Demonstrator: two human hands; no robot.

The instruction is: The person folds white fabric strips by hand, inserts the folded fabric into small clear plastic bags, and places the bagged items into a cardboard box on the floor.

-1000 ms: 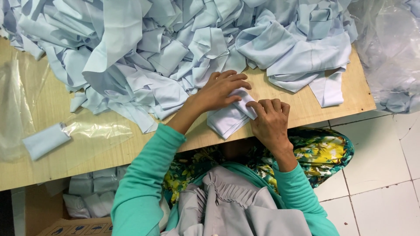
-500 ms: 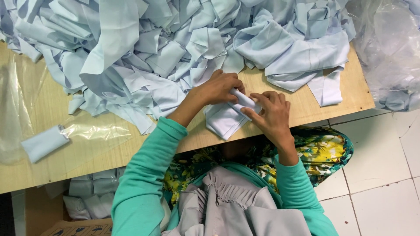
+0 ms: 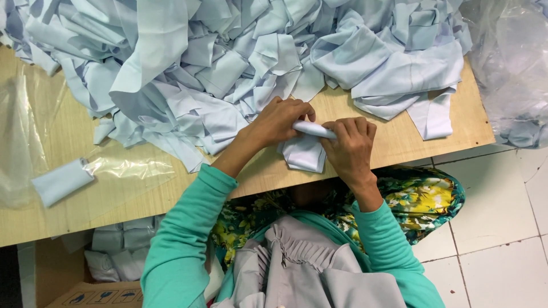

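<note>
Left hand and right hand both pinch a rolled pale-blue cloth piece, fingers curled around it, at the near edge of the wooden table. Behind it sprawls the cloth heap; far left lies a bagged cloth roll

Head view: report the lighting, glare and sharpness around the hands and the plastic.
Head view: even, soft light, only faint shadows under the left hand and right hand; the folded cloth piece is sharp, with no motion blur; mild glare streaks on the clear plastic bag; table edge bows slightly, suggesting wide-angle distortion.
</note>
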